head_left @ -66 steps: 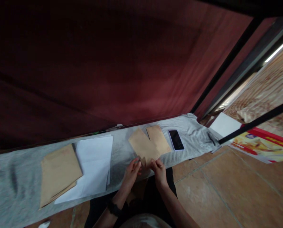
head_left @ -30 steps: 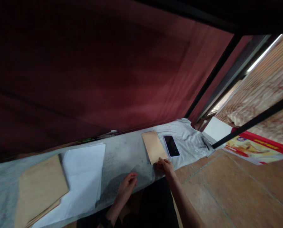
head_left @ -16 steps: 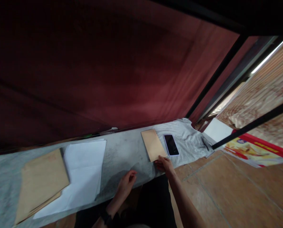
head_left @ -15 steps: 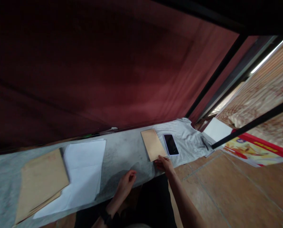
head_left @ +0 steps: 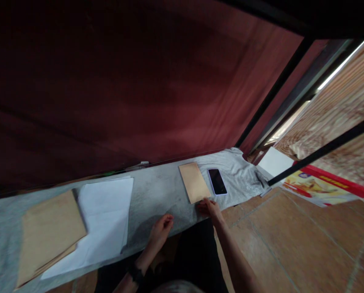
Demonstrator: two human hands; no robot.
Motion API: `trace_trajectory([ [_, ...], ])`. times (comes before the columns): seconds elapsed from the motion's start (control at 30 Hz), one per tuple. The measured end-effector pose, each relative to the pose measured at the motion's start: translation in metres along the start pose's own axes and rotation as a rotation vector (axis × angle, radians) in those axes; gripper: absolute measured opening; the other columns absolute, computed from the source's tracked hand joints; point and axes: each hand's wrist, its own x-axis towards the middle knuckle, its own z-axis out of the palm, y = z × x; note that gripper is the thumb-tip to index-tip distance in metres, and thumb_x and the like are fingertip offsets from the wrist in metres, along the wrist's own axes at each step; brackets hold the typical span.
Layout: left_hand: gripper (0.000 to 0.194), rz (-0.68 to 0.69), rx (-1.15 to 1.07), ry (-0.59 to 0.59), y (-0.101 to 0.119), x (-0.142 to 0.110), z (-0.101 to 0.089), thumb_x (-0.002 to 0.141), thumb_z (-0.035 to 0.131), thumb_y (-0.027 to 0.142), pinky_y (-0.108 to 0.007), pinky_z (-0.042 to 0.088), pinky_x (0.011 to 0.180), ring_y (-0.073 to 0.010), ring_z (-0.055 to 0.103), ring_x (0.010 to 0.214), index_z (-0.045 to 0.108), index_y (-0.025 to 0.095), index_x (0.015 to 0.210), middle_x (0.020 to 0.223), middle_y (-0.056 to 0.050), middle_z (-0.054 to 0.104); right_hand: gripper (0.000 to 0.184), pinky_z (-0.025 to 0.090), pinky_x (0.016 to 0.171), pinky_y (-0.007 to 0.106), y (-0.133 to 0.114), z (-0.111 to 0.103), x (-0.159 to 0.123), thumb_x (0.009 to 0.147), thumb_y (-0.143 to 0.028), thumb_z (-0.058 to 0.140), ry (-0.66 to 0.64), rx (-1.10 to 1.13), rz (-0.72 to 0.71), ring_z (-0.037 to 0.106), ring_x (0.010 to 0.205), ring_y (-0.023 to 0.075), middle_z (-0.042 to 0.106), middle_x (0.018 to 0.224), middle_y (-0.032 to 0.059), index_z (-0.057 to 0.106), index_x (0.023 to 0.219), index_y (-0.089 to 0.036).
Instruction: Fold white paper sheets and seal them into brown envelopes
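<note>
A small flat rectangle of brown paper (head_left: 194, 183) lies on the grey cloth, just left of a phone (head_left: 218, 182) with a dark screen and pale case. My right hand (head_left: 209, 206) is at the paper's near right corner, its fingers bent and closed on the edge; the fingertips are partly hidden. My left hand (head_left: 162, 228) hovers over the cloth's near edge, fingers curled together, with nothing visible in them. To its left are white paper sheets (head_left: 108, 215), and a stack of larger brown paper (head_left: 53, 228) overlaps them.
The grey cloth (head_left: 153, 191) covers a long, narrow surface against a dark red panel (head_left: 169, 101). A black metal bar (head_left: 322, 150) crosses at the right. Beyond it a white box and a red-yellow printed carton (head_left: 319, 185) rest on the tiled floor (head_left: 292, 232).
The whole view has shifted slightly. Both hands keep nearly the same places relative to the paper and cloth, and nothing on the cloth has visibly moved.
</note>
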Motion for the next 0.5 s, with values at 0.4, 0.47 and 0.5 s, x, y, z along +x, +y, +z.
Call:
trace_trajectory([
  [0.4, 0.033, 0.253, 0.369, 0.307, 0.009, -0.019, -0.021, 0.085, 0.049, 0.016, -0.041, 0.049, 0.103, -0.0228, 0.063, 0.115, 0.066, 0.022, 0.114, 0.122, -0.009, 0.067, 0.039, 0.054, 0.087, 0.036, 0.023, 0.03, -0.04, 0.086, -0.055, 0.056, -0.163, -0.412, -0.567, 0.068, 0.097, 0.026, 0.073, 0.101, 0.0099, 0.071, 0.099, -0.021],
  [0.47, 0.04, 0.248, 0.541, 0.453, -0.001, -0.029, -0.047, 0.086, 0.049, 0.015, -0.046, 0.045, 0.108, -0.0251, 0.056, 0.125, 0.062, 0.022, 0.124, 0.134, -0.01, 0.061, 0.038, 0.052, 0.095, 0.038, 0.036, 0.038, -0.042, 0.095, -0.05, 0.046, -0.204, -0.558, -0.742, 0.066, 0.106, 0.0251, 0.07, 0.113, 0.0104, 0.069, 0.109, -0.023],
  [0.5, 0.043, 0.233, 0.617, 0.518, -0.007, -0.035, -0.061, 0.087, 0.049, 0.015, -0.048, 0.043, 0.109, -0.0263, 0.053, 0.129, 0.06, 0.021, 0.129, 0.139, -0.012, 0.057, 0.039, 0.052, 0.097, 0.04, 0.044, 0.043, -0.042, 0.098, -0.047, 0.041, -0.21, -0.609, -0.823, 0.064, 0.112, 0.0251, 0.067, 0.121, 0.0109, 0.067, 0.115, -0.023],
])
